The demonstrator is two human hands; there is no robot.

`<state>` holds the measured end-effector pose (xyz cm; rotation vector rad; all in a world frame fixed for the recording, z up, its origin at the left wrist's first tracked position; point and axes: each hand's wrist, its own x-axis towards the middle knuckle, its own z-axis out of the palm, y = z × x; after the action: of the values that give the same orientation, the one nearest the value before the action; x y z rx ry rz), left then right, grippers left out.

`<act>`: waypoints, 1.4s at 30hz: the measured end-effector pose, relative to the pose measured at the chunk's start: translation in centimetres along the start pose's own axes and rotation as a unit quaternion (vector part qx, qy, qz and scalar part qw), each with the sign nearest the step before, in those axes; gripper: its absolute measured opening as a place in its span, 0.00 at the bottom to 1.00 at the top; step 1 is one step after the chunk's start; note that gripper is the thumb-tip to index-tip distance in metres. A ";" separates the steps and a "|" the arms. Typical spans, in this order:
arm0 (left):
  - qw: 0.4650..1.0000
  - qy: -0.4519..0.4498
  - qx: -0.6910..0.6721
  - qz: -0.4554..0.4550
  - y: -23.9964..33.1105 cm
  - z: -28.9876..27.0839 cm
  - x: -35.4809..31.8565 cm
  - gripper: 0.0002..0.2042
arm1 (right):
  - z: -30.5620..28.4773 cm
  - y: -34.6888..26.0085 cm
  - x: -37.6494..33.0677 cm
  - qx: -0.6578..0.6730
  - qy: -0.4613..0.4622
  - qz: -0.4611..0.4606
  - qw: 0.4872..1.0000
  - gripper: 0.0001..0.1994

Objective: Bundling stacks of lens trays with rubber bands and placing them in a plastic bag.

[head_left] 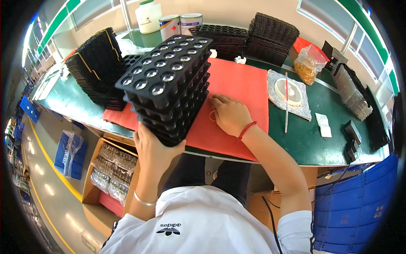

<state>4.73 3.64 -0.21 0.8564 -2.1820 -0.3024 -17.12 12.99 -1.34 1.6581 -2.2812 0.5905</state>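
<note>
A stack of black plastic trays stands tilted toward me over the red mat. Shiny round lens-like pieces fill the pockets of its top tray. My left hand is closed around the stack's near lower end, thumb and fingers on either side. Just right of the stack, my right hand is low over the mat with its fingers curled. A thin tan rubber band loops out by its thumb. The fingertips are close to the stack's side; whether they touch it is unclear.
More black tray stacks stand at left and at the back. A bag of rubber bands, a tape roll, a red pen and a folded white paper lie rightward. An open carton sits below left.
</note>
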 end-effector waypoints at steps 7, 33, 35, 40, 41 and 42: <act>1.000 0.002 -0.014 0.003 -0.8 -0.3 -1.9 0.49 | -0.4 0.1 -0.2 0.020 0.058 -0.031 0.998 0.15; 0.656 -0.149 -0.724 0.156 1.4 -5.5 -0.9 0.17 | -13.8 -12.5 -1.0 0.060 0.180 -0.366 0.911 0.21; 0.503 -0.234 -0.824 0.113 0.9 -5.4 -1.5 0.21 | -13.6 -12.5 0.0 0.106 0.217 -0.409 0.880 0.18; 0.305 -0.176 -0.922 0.161 -0.4 -4.8 -0.6 0.24 | -16.5 -12.2 0.6 0.103 0.063 -0.526 0.842 0.13; 0.262 -0.160 -0.937 0.167 -0.5 -4.8 -0.2 0.24 | -17.6 -12.1 0.7 0.042 0.039 -0.522 0.851 0.13; 0.233 -0.172 -0.941 0.178 -0.9 -4.9 0.2 0.27 | -18.1 -12.2 0.7 -0.010 0.064 -0.485 0.872 0.17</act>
<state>8.60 3.13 2.83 -1.2101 -0.5697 -2.2043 -6.27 17.63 17.09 2.3316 -1.0840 0.3856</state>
